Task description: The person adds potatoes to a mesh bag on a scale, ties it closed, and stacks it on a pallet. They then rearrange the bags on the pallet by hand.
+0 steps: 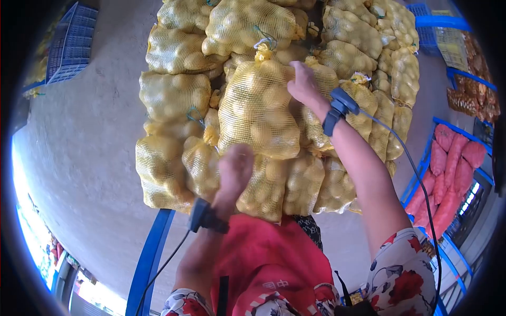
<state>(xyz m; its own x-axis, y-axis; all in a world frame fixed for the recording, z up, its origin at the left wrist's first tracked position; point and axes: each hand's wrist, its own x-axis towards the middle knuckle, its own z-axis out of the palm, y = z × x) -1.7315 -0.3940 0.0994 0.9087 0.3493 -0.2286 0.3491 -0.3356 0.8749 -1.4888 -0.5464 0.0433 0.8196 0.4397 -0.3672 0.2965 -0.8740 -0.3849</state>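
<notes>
A bulging yellow mesh bag of what look like potatoes (258, 108) lies on top of a stack of similar bags, its tied neck pointing away from me. My right hand (304, 84) is closed on the netting at its upper right side. At the lower left corner of the same bag, my left hand (236, 167) is curled into a fist, slightly blurred, with the fingertips hidden. Another tied yellow bag (200, 166) sits just left of that fist. Both wrists wear black straps with cabled devices.
More yellow mesh bags (174, 97) surround the top one in layers. A blue metal bar (150, 258) runs beside me at lower left. Blue plastic crates (71, 45) stand at far left. Red sacks (448, 174) fill a blue-framed rack on the right.
</notes>
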